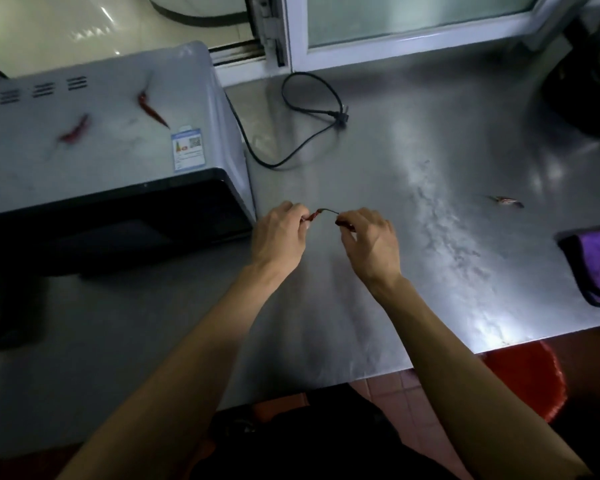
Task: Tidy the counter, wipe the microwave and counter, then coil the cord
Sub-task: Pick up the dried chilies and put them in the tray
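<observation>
My left hand (279, 237) pinches a dried red chili (314, 215) just in front of the microwave's right corner. My right hand (369, 244) pinches another red chili (343, 223) close beside it, and the stems nearly meet between the hands. Two more chilies (151, 110) (73, 131) lie on top of the grey microwave (94, 157) at the left. Another chili (508, 201) lies on the steel counter (413, 188) to the right. The black power cord (302, 109) runs loosely looped from behind the microwave, its plug lying on the counter.
A purple cloth (596, 265) lies at the counter's right edge. A dark appliance (586, 81) stands at the back right. A window frame (395, 50) lines the back. A red stool (530, 382) shows below the counter's front edge.
</observation>
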Demonstrator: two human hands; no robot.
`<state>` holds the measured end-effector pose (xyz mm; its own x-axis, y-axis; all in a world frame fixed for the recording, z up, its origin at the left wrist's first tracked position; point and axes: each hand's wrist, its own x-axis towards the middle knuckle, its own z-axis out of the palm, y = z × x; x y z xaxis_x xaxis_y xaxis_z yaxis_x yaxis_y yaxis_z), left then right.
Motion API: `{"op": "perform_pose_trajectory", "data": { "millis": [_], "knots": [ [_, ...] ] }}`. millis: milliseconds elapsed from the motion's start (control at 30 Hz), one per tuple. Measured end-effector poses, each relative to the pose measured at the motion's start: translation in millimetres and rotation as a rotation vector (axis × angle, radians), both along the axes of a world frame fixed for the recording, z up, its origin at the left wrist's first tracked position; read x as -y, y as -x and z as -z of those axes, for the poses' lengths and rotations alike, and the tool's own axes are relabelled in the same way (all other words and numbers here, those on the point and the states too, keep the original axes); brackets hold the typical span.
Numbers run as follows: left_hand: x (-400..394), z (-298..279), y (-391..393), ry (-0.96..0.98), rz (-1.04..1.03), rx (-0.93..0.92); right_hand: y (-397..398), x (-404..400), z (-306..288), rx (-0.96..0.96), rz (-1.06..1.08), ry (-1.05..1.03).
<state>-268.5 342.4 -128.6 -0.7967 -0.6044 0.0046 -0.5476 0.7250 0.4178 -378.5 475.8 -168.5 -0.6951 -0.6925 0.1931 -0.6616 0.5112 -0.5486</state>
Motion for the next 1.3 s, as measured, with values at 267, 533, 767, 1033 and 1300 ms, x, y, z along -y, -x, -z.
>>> {"op": "perform_pose_trajectory", "data": {
  "millis": [267, 533, 767, 1033, 1300],
  "knots": [
    [21.5, -14.8, -132.4, -0.025, -0.152, -0.027, -101.5, 30.5, -20.4, -0.09, -0.084, 0.054],
    [45.9, -21.1, -306.0, 0.009, -0.313, -0.056, -256.3, 73.8, -36.1, -0.131, -0.268, 0.094],
    [69.7, -47.1, -445.3, 0.045, -0.486, -0.086, -378.6, 128.4, -58.8, -0.048, -0.453, 0.142],
    [84.3, -57.5, -561.8, 0.004, -0.731, -0.128, -474.7, 181.9, -75.8, 0.051, -0.67, 0.165],
    [113.5, -39.8, -610.2, -0.002, -0.864, -0.099, -522.0, 240.7, -57.5, 0.121, -0.759, 0.134]
  ]
}}
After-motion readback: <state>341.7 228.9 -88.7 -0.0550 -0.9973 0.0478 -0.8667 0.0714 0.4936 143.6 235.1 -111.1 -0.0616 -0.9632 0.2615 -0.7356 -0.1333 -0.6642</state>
